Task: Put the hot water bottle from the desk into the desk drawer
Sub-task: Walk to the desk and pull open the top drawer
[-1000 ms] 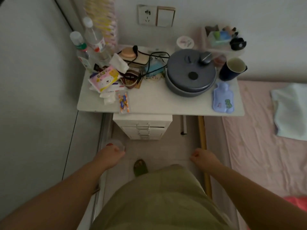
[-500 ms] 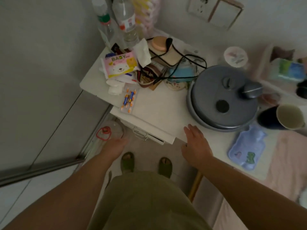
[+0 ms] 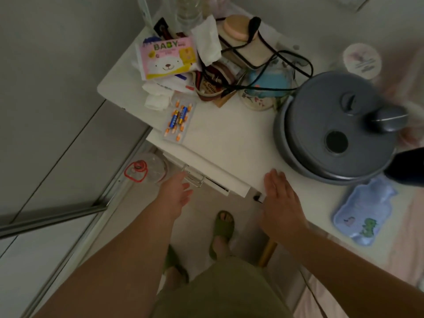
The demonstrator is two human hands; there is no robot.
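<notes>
A small light-blue hot water bottle (image 3: pixel 363 211) with cartoon prints lies flat at the right front of the white desk (image 3: pixel 229 138). The white drawer unit (image 3: pixel 213 183) under the desk is closed, its metal handle (image 3: pixel 193 179) sticking out. My left hand (image 3: pixel 175 191) reaches up to that handle with fingers apart, right at it but not gripping. My right hand (image 3: pixel 278 198) rests flat and open on the desk's front edge, well left of the hot water bottle.
A large grey lidded pot (image 3: pixel 335 134) fills the desk's right half. A battery pack (image 3: pixel 177 119), a baby wipes pack (image 3: pixel 168 57), cables and clutter crowd the back left. A clear container with a red ring (image 3: pixel 146 167) stands on the floor beside the drawers. Pink bedding lies at right.
I have stepped closer and leaned over the desk. My left hand rose from the floor container to the drawer handle. My right hand stays flat on the desk edge.
</notes>
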